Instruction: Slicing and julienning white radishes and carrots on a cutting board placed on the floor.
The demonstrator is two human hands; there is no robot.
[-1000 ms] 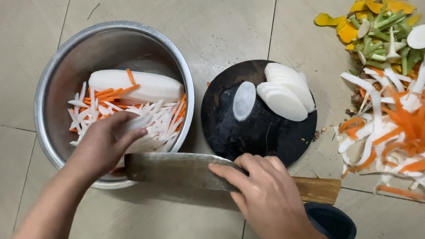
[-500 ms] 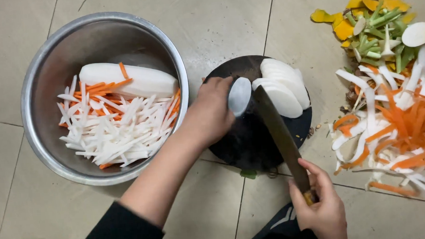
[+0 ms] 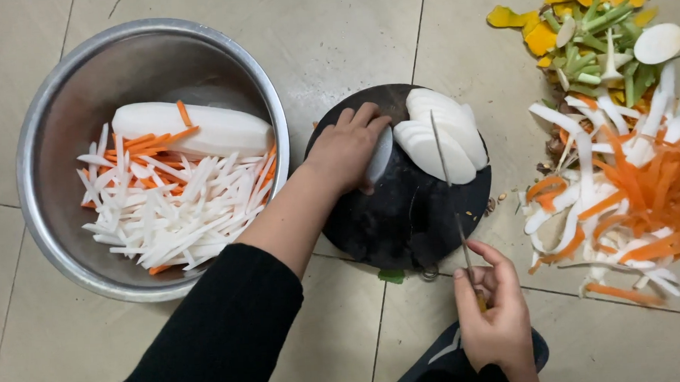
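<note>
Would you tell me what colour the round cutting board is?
Black; the round cutting board shows best in the head view.

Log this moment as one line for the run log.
left hand: on radish slice | right hand: gripping knife, edge-on over sliced radish | board: round, black

Your left hand (image 3: pixel 346 149) is bare, and a plain black sleeve (image 3: pixel 216 334) covers that arm to mid-forearm. Your right hand (image 3: pixel 494 314) is bare too, no rings or watch showing.
</note>
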